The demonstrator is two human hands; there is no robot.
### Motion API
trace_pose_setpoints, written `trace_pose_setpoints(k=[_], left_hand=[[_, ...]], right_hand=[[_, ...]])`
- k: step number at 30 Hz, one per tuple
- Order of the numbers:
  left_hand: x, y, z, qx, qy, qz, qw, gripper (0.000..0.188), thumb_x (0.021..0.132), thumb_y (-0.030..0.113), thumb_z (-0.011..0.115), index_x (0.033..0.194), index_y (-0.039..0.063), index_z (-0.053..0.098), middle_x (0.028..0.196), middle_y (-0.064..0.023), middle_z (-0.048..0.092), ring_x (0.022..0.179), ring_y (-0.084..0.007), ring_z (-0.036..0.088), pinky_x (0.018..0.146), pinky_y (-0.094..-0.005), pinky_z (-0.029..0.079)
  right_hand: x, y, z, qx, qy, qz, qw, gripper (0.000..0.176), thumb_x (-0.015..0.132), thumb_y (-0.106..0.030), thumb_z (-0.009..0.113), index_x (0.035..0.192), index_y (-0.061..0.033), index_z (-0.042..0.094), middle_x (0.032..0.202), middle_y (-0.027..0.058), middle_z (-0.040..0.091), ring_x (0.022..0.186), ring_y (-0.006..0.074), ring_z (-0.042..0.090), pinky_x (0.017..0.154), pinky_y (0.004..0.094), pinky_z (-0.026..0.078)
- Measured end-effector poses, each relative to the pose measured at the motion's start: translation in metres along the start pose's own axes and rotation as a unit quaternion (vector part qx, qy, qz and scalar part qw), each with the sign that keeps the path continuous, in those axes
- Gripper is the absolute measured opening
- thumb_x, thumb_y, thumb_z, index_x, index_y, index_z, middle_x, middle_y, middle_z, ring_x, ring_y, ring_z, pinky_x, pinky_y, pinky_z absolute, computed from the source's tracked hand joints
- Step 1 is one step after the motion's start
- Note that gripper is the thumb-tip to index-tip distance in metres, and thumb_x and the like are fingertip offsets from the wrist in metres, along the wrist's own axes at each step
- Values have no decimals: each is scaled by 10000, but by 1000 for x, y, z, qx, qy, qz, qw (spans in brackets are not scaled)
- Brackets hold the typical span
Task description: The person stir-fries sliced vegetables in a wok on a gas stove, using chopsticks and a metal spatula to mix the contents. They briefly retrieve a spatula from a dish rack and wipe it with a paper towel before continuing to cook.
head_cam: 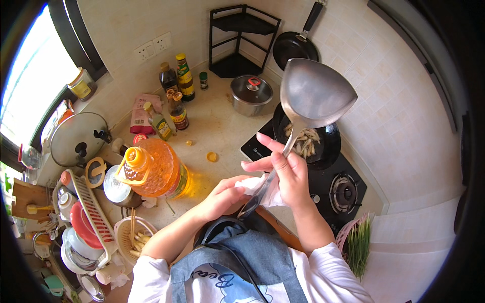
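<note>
My right hand (290, 176) holds a metal wok spatula (318, 91) by its handle, with the broad blade raised above the stove. A white tissue (274, 191) is bunched around the lower handle between both hands. My left hand (225, 199) grips the tissue near the handle's dark end. Behind the spatula blade, a black wok (329, 146) sits on the gas stove (322, 189). Small fish-like pieces (306, 144) lie in it, partly hidden by the blade. A large bottle of orange-yellow oil (161, 166) stands uncapped on the counter, left of my hands.
A lidded pot (251, 96) and sauce bottles (183, 77) stand at the back. A yellow cap (211, 156) lies on the counter. On the left are a dish rack (91, 216) and a basket (123, 231) with chopsticks. Green stalks (358, 242) fill a pink basket at right.
</note>
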State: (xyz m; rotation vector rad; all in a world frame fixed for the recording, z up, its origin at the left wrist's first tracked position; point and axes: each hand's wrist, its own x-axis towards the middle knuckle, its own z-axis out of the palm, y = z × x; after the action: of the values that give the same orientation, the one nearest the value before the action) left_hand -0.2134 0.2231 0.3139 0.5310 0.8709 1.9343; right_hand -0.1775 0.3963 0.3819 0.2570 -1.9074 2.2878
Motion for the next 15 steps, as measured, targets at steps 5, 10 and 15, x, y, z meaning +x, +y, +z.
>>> trace_pose_setpoints(k=[5, 10, 15], left_hand=[[8, -6, 14, -45, 73, -46, 995, 679, 960, 602, 274, 1334, 60, 440, 1297, -87, 491, 1250, -205, 430, 1050, -386, 332], [4, -15, 17, 258, -25, 37, 965, 313, 1022, 271, 398, 1164, 20, 519, 994, -68, 594, 947, -148, 544, 851, -312, 443], [0, -21, 12, 450, 26, 72, 890, 186, 964, 193, 484, 1021, 17, 507, 877, -183, 585, 811, -371, 598, 719, -415, 477]], right_hand=[[-9, -6, 6, -55, -29, -6, 998, 495, 1026, -273, 369, 1366, 87, 361, 923, 205, 690, 955, 267, 666, 935, 379, 487], [-14, 0, 7, -91, 22, -40, 995, 440, 1029, -236, 370, 1348, 64, 411, 915, 185, 699, 928, 227, 673, 882, 330, 499], [-14, 9, 7, -116, 44, -45, 991, 398, 1027, -201, 379, 1345, 31, 442, 910, 166, 709, 904, 174, 676, 870, 275, 482]])
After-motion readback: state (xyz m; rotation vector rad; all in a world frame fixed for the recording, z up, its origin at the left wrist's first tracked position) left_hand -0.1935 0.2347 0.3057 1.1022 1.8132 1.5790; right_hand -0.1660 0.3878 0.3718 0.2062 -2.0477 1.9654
